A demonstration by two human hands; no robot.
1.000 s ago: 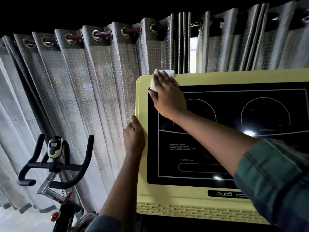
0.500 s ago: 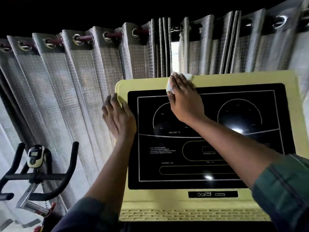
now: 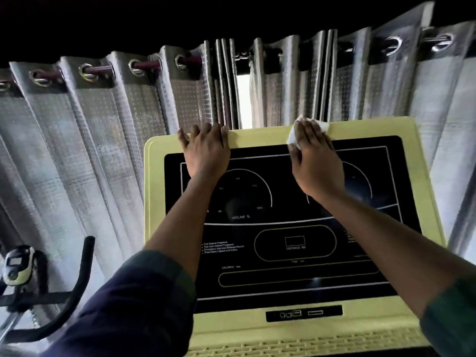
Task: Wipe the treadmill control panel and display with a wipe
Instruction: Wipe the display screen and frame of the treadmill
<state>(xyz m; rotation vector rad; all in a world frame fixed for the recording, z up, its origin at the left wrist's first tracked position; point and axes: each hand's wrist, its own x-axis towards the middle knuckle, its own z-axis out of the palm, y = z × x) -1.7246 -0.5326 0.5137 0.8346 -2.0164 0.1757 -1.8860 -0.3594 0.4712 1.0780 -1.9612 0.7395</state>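
a soft, light white wipe (image 3: 293,137) is lying pinned under the right hand's (image 3: 315,161) straight, close-set fingers on the control panel's (image 3: 257,136) top rim, probably sliding best held flat, with the glossy display (image 3: 283,202) just below and the left hand (image 3: 206,150) resting spread alongside.

The pale yellow plastic treadmill console (image 3: 154,202) stands before the person, with the black glossy display panel (image 3: 283,253) set into its face. Behind it hang grey eyelet fabric curtains (image 3: 103,150), reaching out to both sides. The left hand (image 3: 206,150) rests on the console's top edge, left of centre. The right hand (image 3: 316,166) lies to its right, apart from it, pressing the white crumpled wipe (image 3: 293,140) on the top rim where rim meets panel. Below the panel sits a narrow black port strip (image 3: 304,313), and below that a slotted vent grille (image 3: 309,343). Left of the console, lower down, stands a black tubular exercise-bike handlebar (image 3: 86,261), with a small bike monitor (image 3: 16,264) to its left.
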